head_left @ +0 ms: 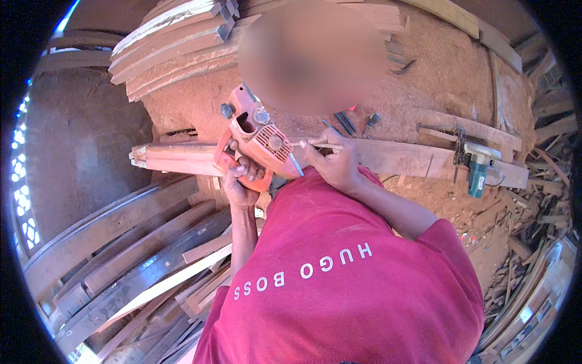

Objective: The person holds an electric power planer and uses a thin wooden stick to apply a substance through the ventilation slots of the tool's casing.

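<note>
My left hand [242, 182] is wrapped round the rear handle of an orange electric planer [253, 144], held tilted in front of my body. The planer has dark and grey knobs, a slotted vent and a metal edge at its lower right. A thin light-coloured stick [324, 145] is pinched in my right hand [337, 161], just right of the planer. Its left end reaches the planer's vented side; whether it goes inside I cannot tell. Beneath both hands runs a long reddish board [391, 158].
A teal power tool [477, 177] rests at the board's right end. Planks are stacked at the upper left [173, 45], and timbers [145, 242] lie at the lower left. Dark slim tools [345, 123] lie beyond my right hand. Wood scraps [515, 255] cover the right side. The upper middle is blurred.
</note>
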Available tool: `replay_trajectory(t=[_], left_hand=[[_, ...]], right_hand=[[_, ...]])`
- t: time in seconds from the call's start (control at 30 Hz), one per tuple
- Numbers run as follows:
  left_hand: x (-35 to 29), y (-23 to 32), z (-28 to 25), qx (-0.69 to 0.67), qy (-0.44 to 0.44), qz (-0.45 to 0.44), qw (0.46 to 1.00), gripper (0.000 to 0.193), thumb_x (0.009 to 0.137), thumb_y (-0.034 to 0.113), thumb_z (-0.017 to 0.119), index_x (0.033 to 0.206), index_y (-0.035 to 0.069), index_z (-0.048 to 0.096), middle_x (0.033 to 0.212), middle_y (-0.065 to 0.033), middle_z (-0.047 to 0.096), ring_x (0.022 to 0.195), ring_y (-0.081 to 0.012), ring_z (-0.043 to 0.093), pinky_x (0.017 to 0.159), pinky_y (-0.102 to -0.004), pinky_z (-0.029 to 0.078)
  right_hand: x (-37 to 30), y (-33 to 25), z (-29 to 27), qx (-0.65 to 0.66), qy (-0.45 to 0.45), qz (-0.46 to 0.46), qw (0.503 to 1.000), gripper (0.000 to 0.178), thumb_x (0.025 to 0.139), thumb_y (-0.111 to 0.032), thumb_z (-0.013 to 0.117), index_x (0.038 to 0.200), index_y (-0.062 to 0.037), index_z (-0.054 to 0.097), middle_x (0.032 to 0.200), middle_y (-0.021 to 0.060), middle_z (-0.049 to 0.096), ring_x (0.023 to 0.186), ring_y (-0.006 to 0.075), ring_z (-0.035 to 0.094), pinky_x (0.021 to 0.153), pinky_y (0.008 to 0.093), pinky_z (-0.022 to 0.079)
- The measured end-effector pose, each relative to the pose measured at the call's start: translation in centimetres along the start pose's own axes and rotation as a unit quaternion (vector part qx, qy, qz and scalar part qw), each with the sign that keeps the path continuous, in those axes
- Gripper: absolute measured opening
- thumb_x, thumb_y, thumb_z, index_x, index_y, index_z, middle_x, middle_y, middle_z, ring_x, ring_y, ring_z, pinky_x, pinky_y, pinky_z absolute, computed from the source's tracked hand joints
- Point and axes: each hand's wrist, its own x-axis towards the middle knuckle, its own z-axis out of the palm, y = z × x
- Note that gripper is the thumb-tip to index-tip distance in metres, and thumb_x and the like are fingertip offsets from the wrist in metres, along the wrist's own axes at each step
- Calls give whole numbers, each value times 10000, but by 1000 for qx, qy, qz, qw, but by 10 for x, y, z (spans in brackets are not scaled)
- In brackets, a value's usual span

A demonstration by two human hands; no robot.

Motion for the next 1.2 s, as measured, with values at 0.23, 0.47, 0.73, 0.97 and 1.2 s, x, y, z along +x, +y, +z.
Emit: replay_trajectory(t=[0.23,0.47,0.73,0.97,1.2], left_hand=[[0,3,1,10,-13,-5,1000,141,791,193,569,714,143,463,618,29,430,592,-112,446,666,-300,406],[-2,2,5,24,13,12,1000,126,788,196,577,733,139,479,623,25,447,602,-108,469,645,-294,401],[1,2,1,-17,-25,18,999,99,790,134,591,844,88,522,711,10,480,584,-124,484,608,-302,431],[0,2,11,29,16,3,999,162,774,217,589,723,143,454,611,28,423,574,-114,426,623,-282,370],[3,-4,-13,-46,-29,14,998,465,820,105,564,1279,115,489,729,11,487,585,-112,480,608,-310,452]], right_hand=[[15,-8,2,-47,-68,-49,995,131,830,-116,722,870,-20,642,777,150,659,719,273,676,646,369,509],[26,-26,-8,-85,-111,38,989,154,850,-145,704,875,-6,643,808,162,673,731,257,671,660,357,502],[33,-23,-7,-71,-110,67,989,168,862,-154,712,888,1,652,808,159,696,740,234,689,671,347,505],[21,-13,-9,-51,-97,14,994,173,855,-148,718,890,6,648,792,152,689,728,231,685,670,347,501],[46,-18,-16,-56,-174,18,983,174,857,-153,709,874,7,641,772,161,673,714,207,662,652,355,487]])
